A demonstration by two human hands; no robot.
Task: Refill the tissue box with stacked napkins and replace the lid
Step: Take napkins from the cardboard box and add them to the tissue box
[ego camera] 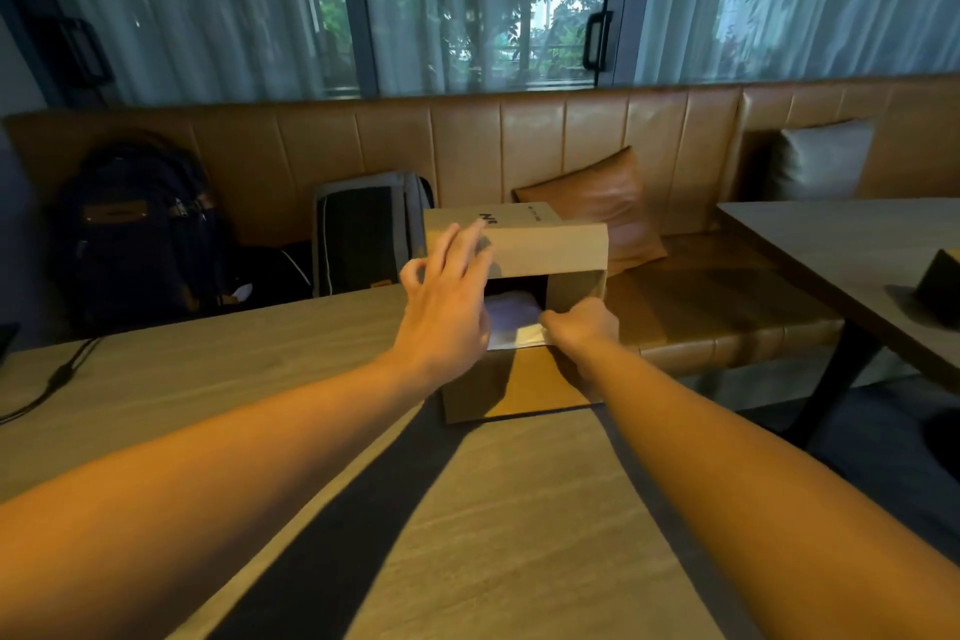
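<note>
At the table's far edge | cardboard box (pixel 524 379) straight ahead | right hand (pixel 582 327) nearer, pinching white napkins (pixel 514 322) inside | left hand (pixel 447 307) open, fingers spread, by flap (pixel 550 247)

Tan leather bench (pixel 519 140) ran at 12 o'clock under curtained windows (pixel 467 0); wood-grain table (pixel 493 535) lay below; backpacks (pixel 135 229) sat at 10 o'clock.

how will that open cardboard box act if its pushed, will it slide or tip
The cardboard box would probably slide rather than tip: it sits flat on the smooth wooden table. It is likely light, holding only what looks like white paper. Its raised flap looks thin and would likely flex under the left hand.
</note>
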